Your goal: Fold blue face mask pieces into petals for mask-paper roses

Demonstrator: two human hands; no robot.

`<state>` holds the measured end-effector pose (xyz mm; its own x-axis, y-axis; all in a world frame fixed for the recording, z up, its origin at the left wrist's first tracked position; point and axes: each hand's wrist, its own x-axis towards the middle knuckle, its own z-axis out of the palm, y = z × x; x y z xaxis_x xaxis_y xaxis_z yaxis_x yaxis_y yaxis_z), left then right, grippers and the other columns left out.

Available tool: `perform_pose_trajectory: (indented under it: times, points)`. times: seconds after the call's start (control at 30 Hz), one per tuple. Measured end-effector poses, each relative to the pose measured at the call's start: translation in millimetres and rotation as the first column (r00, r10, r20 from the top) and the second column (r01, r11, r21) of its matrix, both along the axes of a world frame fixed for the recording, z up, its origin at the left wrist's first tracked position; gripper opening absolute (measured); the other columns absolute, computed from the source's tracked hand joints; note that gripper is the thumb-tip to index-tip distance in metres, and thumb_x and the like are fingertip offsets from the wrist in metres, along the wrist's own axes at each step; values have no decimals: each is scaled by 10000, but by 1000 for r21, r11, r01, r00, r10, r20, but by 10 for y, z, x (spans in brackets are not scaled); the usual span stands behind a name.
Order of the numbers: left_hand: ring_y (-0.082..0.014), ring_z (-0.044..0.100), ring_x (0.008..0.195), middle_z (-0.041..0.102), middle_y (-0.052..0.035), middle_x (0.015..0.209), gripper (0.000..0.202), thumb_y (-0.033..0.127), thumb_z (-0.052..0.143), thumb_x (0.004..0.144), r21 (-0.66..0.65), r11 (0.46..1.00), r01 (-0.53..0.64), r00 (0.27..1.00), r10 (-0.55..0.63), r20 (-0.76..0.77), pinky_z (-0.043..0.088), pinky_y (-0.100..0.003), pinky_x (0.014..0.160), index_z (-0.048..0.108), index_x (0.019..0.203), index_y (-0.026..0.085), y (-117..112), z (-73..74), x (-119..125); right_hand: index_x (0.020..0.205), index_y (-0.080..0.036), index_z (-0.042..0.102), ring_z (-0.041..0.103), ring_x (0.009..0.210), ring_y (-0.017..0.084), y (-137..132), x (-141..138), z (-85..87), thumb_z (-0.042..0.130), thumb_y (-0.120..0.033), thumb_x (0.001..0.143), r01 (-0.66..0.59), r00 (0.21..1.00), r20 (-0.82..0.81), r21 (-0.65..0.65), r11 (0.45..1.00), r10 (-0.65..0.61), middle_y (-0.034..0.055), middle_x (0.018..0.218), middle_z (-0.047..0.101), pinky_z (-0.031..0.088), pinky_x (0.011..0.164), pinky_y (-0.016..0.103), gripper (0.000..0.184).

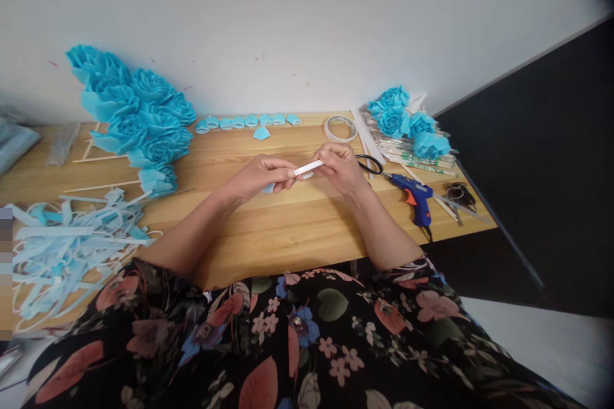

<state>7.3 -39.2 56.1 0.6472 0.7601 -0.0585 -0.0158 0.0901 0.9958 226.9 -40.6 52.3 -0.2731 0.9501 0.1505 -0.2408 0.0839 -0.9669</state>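
Observation:
My left hand [263,176] and my right hand [339,167] meet over the middle of the wooden table [268,230]. Both pinch a short white strip [307,168] that spans between their fingertips. A small blue paper piece [268,188] shows under the fingers of my left hand. Both hands are closed in a pinch.
A heap of blue paper roses [137,118] lies at the back left and cut blue strips [67,246] at the front left. A row of folded blue petals [249,121] lines the wall. A tape roll [340,128], black-handled scissors [370,164], a blue glue gun [416,195] and more roses [407,121] sit to the right.

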Motion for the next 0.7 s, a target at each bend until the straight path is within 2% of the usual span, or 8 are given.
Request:
perform_pose_trajectory:
  times: [0.33, 0.43, 0.53, 0.57, 0.63, 0.7]
  points:
    - [-74, 502, 569, 647, -18, 682, 364, 522, 774, 833, 20, 1000, 19, 999, -20, 42, 365, -204, 517, 789, 852, 158, -6, -14, 3, 636, -181, 688, 377, 429, 61, 7, -22, -19, 842, -623, 718, 5, 1000, -1, 1, 1000, -5, -97, 411, 362, 350, 507, 217, 475]
    - [-66, 485, 540, 643, -17, 674, 421, 568, 786, 809, 15, 1000, 0, 999, -1, 46, 352, -203, 503, 770, 815, 147, -5, -23, -6, 689, -182, 706, 492, 523, 80, 39, 0, 5, 785, -683, 754, 54, 998, 40, 57, 997, -56, -49, 525, 519, 445, 588, 230, 511]
    - [-66, 487, 526, 626, -18, 643, 471, 604, 781, 806, 7, 998, -63, 997, 63, 46, 355, -204, 500, 743, 756, 137, -5, -35, -24, 879, -201, 752, 650, 779, 135, 56, 154, 159, 655, -756, 828, 158, 974, 134, 160, 974, -180, 25, 813, 702, 536, 777, 281, 565]
    - [-70, 497, 529, 624, -20, 637, 484, 613, 779, 805, 3, 996, -90, 995, 90, 49, 365, -204, 504, 735, 739, 136, -4, -34, -27, 952, -210, 758, 666, 840, 147, 48, 239, 231, 620, -735, 869, 215, 946, 200, 205, 955, -256, 35, 882, 722, 540, 813, 293, 549]
    - [-80, 519, 540, 641, -31, 659, 495, 624, 785, 794, -12, 991, -132, 989, 133, 69, 390, -211, 511, 732, 740, 135, -5, -19, -22, 1027, -207, 761, 675, 879, 162, 4, 437, 366, 634, -617, 922, 283, 831, 384, 331, 900, -403, 48, 944, 740, 528, 838, 304, 441]
    - [-89, 538, 553, 669, -43, 708, 489, 620, 796, 783, -32, 987, -158, 981, 161, 109, 413, -220, 518, 744, 776, 134, -7, 9, -1, 1060, -195, 770, 681, 880, 189, -71, 633, 443, 641, -460, 954, 226, 628, 624, 426, 876, -466, 62, 954, 757, 508, 838, 323, 313]
